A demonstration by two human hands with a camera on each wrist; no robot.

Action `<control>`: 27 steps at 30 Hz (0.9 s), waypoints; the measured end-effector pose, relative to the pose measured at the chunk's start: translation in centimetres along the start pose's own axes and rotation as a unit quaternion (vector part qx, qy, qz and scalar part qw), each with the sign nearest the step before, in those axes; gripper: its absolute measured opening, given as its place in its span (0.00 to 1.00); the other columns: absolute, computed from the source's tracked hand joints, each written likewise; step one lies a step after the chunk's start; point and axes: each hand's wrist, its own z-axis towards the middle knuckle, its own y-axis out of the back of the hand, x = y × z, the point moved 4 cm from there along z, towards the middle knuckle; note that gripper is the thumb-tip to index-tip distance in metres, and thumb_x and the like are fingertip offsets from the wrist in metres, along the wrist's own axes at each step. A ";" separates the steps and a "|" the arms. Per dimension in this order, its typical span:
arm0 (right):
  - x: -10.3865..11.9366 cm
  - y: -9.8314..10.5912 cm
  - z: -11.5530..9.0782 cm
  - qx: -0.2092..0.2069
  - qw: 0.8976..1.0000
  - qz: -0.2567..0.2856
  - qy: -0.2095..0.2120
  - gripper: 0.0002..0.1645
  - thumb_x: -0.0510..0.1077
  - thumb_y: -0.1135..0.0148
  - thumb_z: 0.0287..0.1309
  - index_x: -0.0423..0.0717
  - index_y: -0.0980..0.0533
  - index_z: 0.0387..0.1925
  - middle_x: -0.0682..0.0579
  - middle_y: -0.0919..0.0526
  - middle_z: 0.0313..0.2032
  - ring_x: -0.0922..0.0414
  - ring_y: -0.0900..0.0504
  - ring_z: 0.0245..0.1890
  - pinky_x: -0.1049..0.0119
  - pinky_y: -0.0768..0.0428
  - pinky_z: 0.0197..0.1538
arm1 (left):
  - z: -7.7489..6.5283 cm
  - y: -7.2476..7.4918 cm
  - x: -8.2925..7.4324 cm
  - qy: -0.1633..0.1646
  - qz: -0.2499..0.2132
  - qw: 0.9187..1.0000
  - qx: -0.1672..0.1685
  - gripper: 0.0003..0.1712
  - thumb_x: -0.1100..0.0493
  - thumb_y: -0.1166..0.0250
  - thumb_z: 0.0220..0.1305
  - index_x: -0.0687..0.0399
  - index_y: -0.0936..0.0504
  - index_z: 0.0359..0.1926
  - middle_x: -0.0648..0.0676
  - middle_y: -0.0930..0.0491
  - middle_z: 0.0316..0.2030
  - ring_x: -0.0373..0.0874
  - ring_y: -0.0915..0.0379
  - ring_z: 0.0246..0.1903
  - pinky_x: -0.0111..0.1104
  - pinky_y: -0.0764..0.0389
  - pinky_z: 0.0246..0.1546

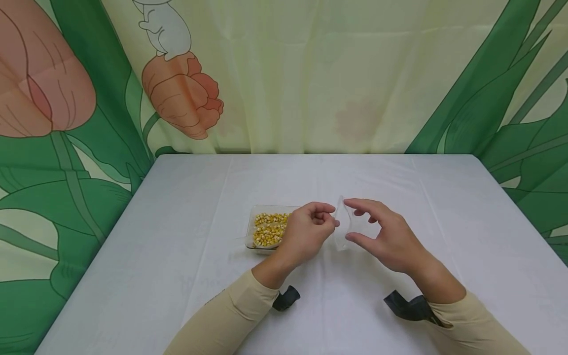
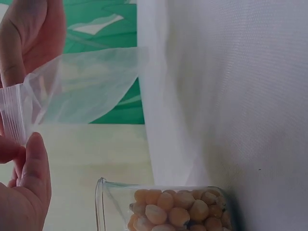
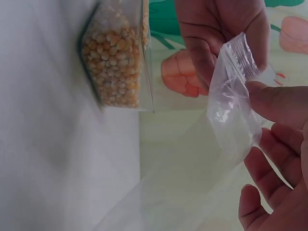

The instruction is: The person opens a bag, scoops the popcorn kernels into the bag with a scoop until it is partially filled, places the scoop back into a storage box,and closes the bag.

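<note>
Pinching the clear plastic bag (image 3: 228, 108), the left hand (image 1: 306, 231) faces the right hand (image 1: 392, 239), whose thumb and fingers stand apart at it. Wrist views show the bag's ridged zip strip (image 2: 12, 113), indistinct from the head. To its left, a transparent container (image 1: 262, 250) holds corn kernels (image 1: 268, 235); only the head view shows the far corners of the table (image 1: 177, 256).

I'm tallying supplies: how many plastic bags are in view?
1. The clear zip bag is between the left hand and the right hand, right of the corn container in the head view. Any other bag behind the hands would be hidden.
</note>
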 end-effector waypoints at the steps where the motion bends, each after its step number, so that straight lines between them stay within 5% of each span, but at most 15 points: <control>1: 0.0 0.0 0.0 -0.004 1.000 0.003 -0.001 0.41 0.30 0.21 0.43 0.45 0.24 0.62 0.50 0.18 0.53 0.58 0.24 0.46 0.67 0.26 0.44 | 0.0 -0.1 0.0 -0.003 -0.001 1.000 0.005 0.12 0.69 0.40 0.65 0.65 0.18 0.48 0.49 0.15 0.30 0.38 0.20 0.33 0.25 0.27 0.28; 15: -0.4 -0.5 -0.1 0.009 0.999 0.024 -0.041 0.35 0.34 0.23 0.49 0.45 0.23 0.60 0.53 0.17 0.51 0.61 0.21 0.44 0.69 0.24 0.44 | -0.2 -0.3 -0.1 -0.040 -0.005 0.998 0.040 0.13 0.70 0.42 0.65 0.63 0.16 0.48 0.50 0.16 0.31 0.37 0.20 0.35 0.24 0.26 0.30; 21: -0.3 -0.2 0.1 -0.049 0.997 0.010 -0.065 0.21 0.29 0.32 0.56 0.44 0.18 0.51 0.55 0.14 0.38 0.63 0.21 0.34 0.77 0.25 0.39 | -0.2 -0.4 -0.1 -0.043 0.004 0.998 0.038 0.13 0.70 0.41 0.65 0.65 0.16 0.48 0.48 0.18 0.30 0.40 0.18 0.35 0.24 0.27 0.28; 27: -0.3 0.3 0.2 -0.082 0.993 -0.024 -0.075 0.21 0.24 0.41 0.54 0.43 0.15 0.45 0.56 0.15 0.31 0.63 0.24 0.31 0.75 0.27 0.37 | 0.1 0.1 0.0 -0.028 0.030 0.999 -0.001 0.11 0.71 0.39 0.62 0.65 0.16 0.44 0.48 0.19 0.27 0.37 0.21 0.30 0.24 0.27 0.26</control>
